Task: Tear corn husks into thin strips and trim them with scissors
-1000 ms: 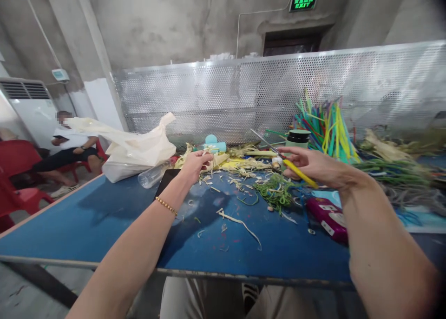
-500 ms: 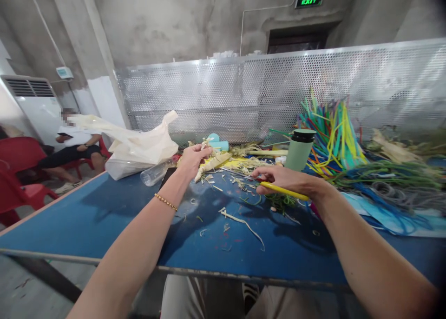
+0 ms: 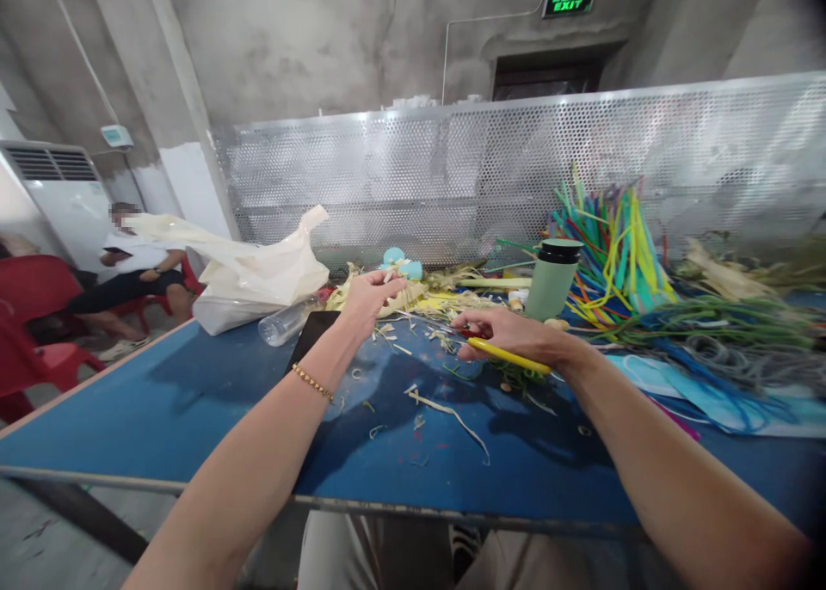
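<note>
My left hand [image 3: 372, 302] is over the pile of pale husk scraps [image 3: 445, 300]. Its thumb and fingers are closed on a pale husk piece [image 3: 401, 296], mostly hidden behind the hand. In my right hand [image 3: 494, 330] are scissors [image 3: 509, 355] with a long yellow handle and some red near the fingers. Their thin metal blades point left toward my left hand and look slightly parted. Cut shreds and a curled pale strip [image 3: 452, 411] lie on the blue table [image 3: 245, 427] below the hands.
A green tumbler [image 3: 553, 282] stands behind my right hand, near colourful strips [image 3: 625, 246] and green cords [image 3: 729, 322]. Left lie a plastic bag [image 3: 264, 272], a clear bottle [image 3: 284, 323] and a dark flat object [image 3: 313, 336]. A perforated metal panel [image 3: 387, 177] backs the table. A person sits far left.
My left hand has shifted slightly right, covering more of the pale husk piece. The right hand with the scissors has moved a little left, closer to it.
</note>
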Tool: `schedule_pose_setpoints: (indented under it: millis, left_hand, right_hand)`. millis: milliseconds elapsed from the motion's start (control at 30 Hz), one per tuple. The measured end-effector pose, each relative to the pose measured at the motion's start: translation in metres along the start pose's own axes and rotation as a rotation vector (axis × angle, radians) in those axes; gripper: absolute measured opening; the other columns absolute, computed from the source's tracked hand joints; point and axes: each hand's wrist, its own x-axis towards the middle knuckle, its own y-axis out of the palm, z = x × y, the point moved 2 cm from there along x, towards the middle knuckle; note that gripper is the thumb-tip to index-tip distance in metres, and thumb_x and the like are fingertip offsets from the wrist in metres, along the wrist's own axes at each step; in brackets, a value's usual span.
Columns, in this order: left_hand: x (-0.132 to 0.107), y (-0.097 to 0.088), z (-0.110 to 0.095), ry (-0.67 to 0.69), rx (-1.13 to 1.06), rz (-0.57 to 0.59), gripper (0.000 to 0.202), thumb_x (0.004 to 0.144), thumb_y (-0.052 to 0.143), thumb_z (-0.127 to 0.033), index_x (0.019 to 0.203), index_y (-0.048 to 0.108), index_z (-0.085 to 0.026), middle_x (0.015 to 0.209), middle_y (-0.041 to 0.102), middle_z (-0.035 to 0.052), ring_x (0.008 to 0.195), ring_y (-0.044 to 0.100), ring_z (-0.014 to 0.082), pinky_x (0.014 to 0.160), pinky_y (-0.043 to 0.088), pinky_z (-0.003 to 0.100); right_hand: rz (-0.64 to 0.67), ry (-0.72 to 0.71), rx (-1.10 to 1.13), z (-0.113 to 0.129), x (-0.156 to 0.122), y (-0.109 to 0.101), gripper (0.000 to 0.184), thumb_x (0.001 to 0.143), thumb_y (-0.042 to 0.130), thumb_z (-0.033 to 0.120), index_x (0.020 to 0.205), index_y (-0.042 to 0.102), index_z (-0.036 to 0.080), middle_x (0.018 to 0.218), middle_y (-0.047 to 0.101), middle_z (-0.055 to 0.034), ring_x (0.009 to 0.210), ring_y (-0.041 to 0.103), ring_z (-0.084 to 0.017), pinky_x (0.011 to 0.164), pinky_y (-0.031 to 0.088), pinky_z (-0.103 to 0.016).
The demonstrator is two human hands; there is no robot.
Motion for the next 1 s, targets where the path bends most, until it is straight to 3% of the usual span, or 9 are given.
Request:
schedule_pose_setpoints:
  millis: [267,500,767,1000]
  left_hand:
    - [0.001,0.001,0.002,-0.001,-0.027,0.006,0.023,0.059,0.078,-0.03,0.064,0.063,-0.013,0.061,0.053,-0.0019,0.054,0.04,0.0066,0.052,0.027,0.023]
    - [0.002,-0.003,0.0,-0.011,-0.043,-0.021,0.024,0.056,0.079,-0.03,0.063,0.063,-0.013,0.057,0.053,-0.0019,0.052,0.04,0.0065,0.051,0.026,0.024]
    - [0.011,-0.017,0.002,-0.028,-0.079,-0.101,0.025,0.052,0.08,-0.027,0.061,0.061,-0.013,0.056,0.053,-0.0017,0.05,0.039,0.0066,0.05,0.026,0.024]
    - [0.0,-0.002,-0.003,0.018,-0.037,-0.084,0.022,0.055,0.077,-0.027,0.059,0.059,-0.014,0.055,0.05,-0.003,0.052,0.038,0.0066,0.052,0.026,0.024]
  right_hand:
    - [-0.047,0.033,0.012,0.0,0.003,0.002,0.057,0.065,0.068,0.062,0.101,0.066,0.018,0.074,0.057,-0.0009,0.065,0.048,-0.015,0.059,0.033,-0.027]
    - [-0.012,0.011,0.055,-0.003,0.004,0.003,0.052,0.065,0.071,0.059,0.098,0.071,0.019,0.076,0.057,-0.0007,0.066,0.048,-0.014,0.059,0.034,-0.027]
    - [-0.038,-0.026,-0.133,-0.008,-0.003,-0.009,0.056,0.067,0.067,0.063,0.104,0.064,0.021,0.088,0.06,-0.0039,0.076,0.053,-0.019,0.067,0.04,-0.029]
    - [-0.051,-0.052,-0.086,-0.007,0.003,0.002,0.057,0.07,0.065,0.061,0.108,0.061,0.019,0.095,0.06,-0.0057,0.079,0.052,-0.019,0.067,0.039,-0.029]
